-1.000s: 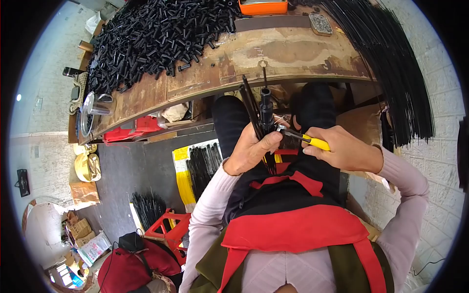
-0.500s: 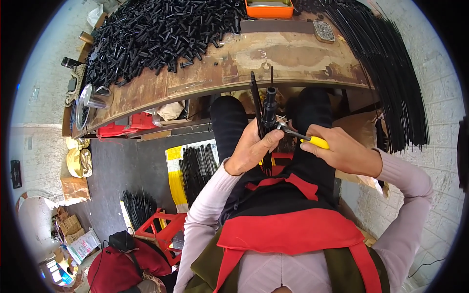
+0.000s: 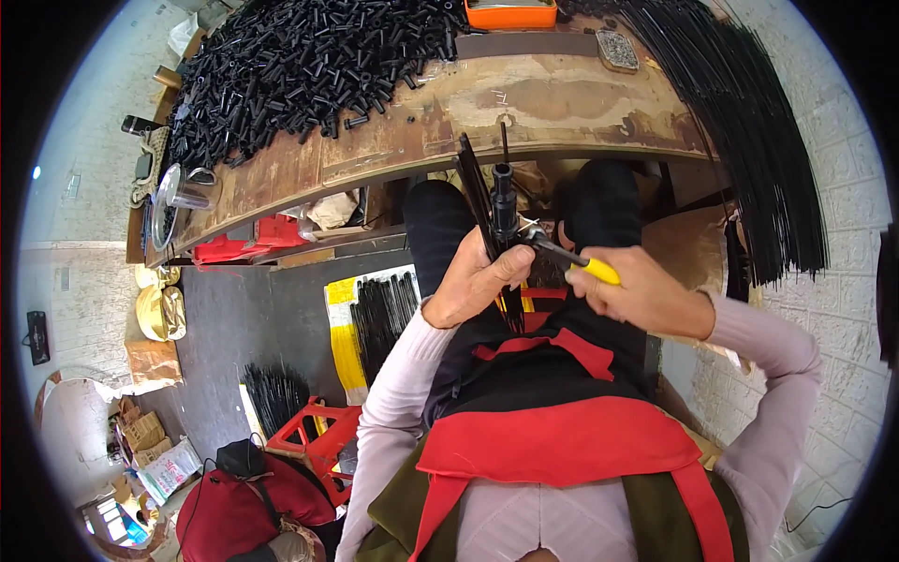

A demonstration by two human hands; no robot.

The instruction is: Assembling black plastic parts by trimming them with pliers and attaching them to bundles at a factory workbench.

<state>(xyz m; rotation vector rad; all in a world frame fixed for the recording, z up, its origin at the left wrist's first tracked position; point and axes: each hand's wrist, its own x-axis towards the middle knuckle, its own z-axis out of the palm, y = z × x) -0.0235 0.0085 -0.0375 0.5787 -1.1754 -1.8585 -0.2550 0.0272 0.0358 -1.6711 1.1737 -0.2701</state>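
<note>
My left hand (image 3: 484, 279) is closed around a bundle of thin black rods (image 3: 474, 178) and a black stepped plastic tube (image 3: 504, 201), held upright over my lap. A single thin rod sticks up out of the tube's top. In my right hand (image 3: 646, 288) is a pair of yellow-handled pliers (image 3: 599, 271). Their dark metal jaws reach to the base of the tube, beside my left thumb. Short silvery wire ends (image 3: 530, 225) stick out at that spot. The fingers hide how the jaws meet the wire.
A wooden bench (image 3: 375, 155) spans the front, bearing a heap of black plastic tubes (image 3: 300, 70), an orange tray (image 3: 512, 15) and a small box of metal bits (image 3: 617, 51). Long black rods (image 3: 749, 140) hang over its right end. A red crate (image 3: 323, 438) stands at left.
The tube, the rods and both hands have shifted slightly to the left in the picture. Both hands keep their hold, with the pliers still at the tube's base.
</note>
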